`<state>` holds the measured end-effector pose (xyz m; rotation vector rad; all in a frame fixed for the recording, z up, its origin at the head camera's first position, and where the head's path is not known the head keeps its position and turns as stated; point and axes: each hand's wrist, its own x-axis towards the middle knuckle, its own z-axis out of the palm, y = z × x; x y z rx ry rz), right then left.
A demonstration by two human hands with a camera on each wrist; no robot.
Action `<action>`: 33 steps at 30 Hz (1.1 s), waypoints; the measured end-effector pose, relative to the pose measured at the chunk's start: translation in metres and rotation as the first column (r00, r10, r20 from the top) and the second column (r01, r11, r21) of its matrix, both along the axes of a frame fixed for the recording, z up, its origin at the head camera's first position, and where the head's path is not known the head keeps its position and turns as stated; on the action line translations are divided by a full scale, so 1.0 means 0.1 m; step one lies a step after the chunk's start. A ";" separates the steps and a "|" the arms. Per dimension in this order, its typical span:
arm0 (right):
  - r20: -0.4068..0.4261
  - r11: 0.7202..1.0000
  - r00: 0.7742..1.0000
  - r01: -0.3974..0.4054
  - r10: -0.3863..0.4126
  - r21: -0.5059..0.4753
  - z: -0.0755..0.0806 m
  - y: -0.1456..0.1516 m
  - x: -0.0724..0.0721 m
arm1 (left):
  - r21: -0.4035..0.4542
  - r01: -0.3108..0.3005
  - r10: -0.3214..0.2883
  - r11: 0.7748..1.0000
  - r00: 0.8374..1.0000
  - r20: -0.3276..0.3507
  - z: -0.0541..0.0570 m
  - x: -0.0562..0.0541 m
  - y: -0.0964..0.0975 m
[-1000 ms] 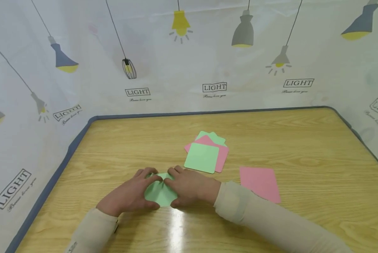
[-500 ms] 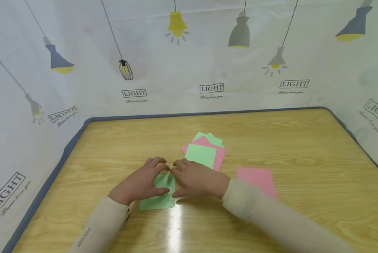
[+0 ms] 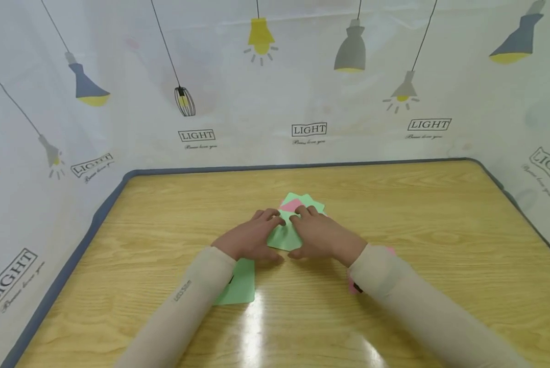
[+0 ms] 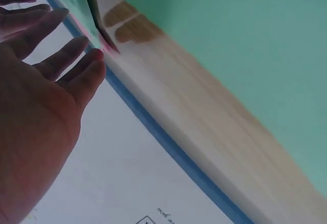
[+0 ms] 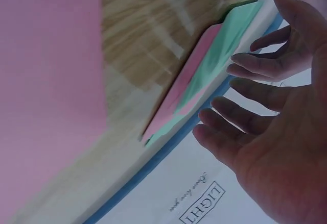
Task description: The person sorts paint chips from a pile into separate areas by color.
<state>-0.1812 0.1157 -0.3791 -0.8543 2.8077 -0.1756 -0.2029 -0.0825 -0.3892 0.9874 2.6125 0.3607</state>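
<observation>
My left hand [image 3: 252, 237] and right hand [image 3: 326, 236] meet over the top green paper square [image 3: 285, 238] of a small pile, one at each side. Their fingertips touch or hover just over it; the head view does not settle which. Both wrist views show the fingers loosely bent and spread, pinching nothing. Beneath that square lies a pink square [image 3: 292, 205], mostly covered, with green corners [image 3: 308, 201] behind it. Under my left forearm is another green square [image 3: 243, 287]. My right sleeve hides most of a separate pink square [image 5: 46, 81].
The wooden table [image 3: 201, 204] has a dark blue edge [image 3: 219, 168]. A white curtain [image 3: 238, 102] printed with lamps stands around its back and sides.
Both hands have left the left green square, which now lies flat on the table, and moved right and farther back onto the pile. My right forearm now covers most of the separate pink square.
</observation>
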 end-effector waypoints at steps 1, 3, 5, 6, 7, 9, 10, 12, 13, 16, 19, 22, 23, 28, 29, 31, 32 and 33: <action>0.004 1.000 1.000 0.005 -0.005 -0.002 -0.01 0.01 -0.01 | -0.003 0.000 0.000 1.000 1.000 0.010 0.00 -0.02 0.03; 0.019 1.000 1.000 0.007 -0.007 -0.002 -0.03 0.04 -0.03 | -0.015 0.002 -0.001 1.000 1.000 0.021 -0.01 -0.06 0.08; 0.037 1.000 0.999 0.009 -0.009 -0.007 -0.06 0.05 -0.05 | -0.025 0.013 -0.013 1.000 1.000 0.023 -0.02 -0.08 0.12; 0.044 1.000 0.999 0.010 -0.009 -0.011 -0.07 0.05 -0.05 | -0.025 0.023 -0.022 0.999 1.000 0.021 -0.03 -0.09 0.13; 0.051 1.000 0.999 0.010 -0.009 -0.014 -0.08 0.06 -0.05 | -0.025 0.034 -0.034 0.999 0.999 0.016 -0.03 -0.10 0.15; 0.064 0.999 0.998 0.022 -0.019 -0.036 -0.09 0.07 -0.07 | -0.023 0.053 -0.053 0.998 0.999 0.008 -0.03 -0.11 0.17; 0.068 0.998 0.997 0.025 -0.022 -0.050 -0.10 0.07 -0.06 | -0.018 0.065 -0.065 0.998 0.998 0.001 -0.03 -0.11 0.18; 0.068 0.997 0.997 0.030 -0.025 -0.070 -0.10 0.09 -0.07 | -0.006 0.086 -0.086 0.996 0.996 -0.013 -0.03 -0.13 0.20; 0.067 0.997 0.997 0.029 -0.024 -0.077 -0.11 0.09 -0.07 | -0.003 0.093 -0.093 0.996 0.996 -0.020 -0.03 -0.13 0.20; 0.052 0.996 0.998 0.022 -0.017 -0.088 -0.11 0.11 -0.09 | -0.001 0.098 -0.098 0.995 0.995 -0.031 -0.04 -0.15 0.22; 0.034 0.996 0.999 0.015 -0.012 -0.090 -0.12 0.12 -0.11 | -0.002 0.096 -0.096 0.995 0.995 -0.036 -0.05 -0.16 0.24; 0.044 0.994 0.999 0.037 -0.032 -0.100 -0.12 0.13 -0.13 | -0.001 0.090 -0.090 0.996 0.995 -0.033 -0.04 -0.17 0.26; 0.049 0.994 0.998 0.045 -0.040 -0.105 -0.12 0.14 -0.14 | -0.001 0.088 -0.088 0.996 0.996 -0.031 -0.04 -0.17 0.26; 0.061 0.989 0.997 0.057 -0.049 -0.136 -0.14 0.14 -0.16 | 0.002 0.076 -0.076 0.997 0.997 -0.025 -0.06 -0.17 0.28; 0.056 0.988 0.997 0.052 -0.044 -0.144 -0.14 0.15 -0.15 | 0.002 0.074 -0.074 0.997 0.997 -0.028 -0.05 -0.16 0.28; 0.042 0.985 0.999 0.038 -0.032 -0.166 -0.14 0.15 -0.15 | 0.009 0.071 -0.071 0.997 0.997 -0.030 -0.05 -0.16 0.29; 0.037 0.983 0.999 0.032 -0.026 -0.179 -0.14 0.15 -0.15 | 0.014 0.068 -0.067 0.998 0.997 -0.029 -0.05 -0.15 0.29; 0.029 0.981 0.999 0.025 -0.020 -0.192 -0.14 0.16 -0.14 | 0.017 0.067 -0.066 0.998 0.997 -0.030 -0.05 -0.15 0.29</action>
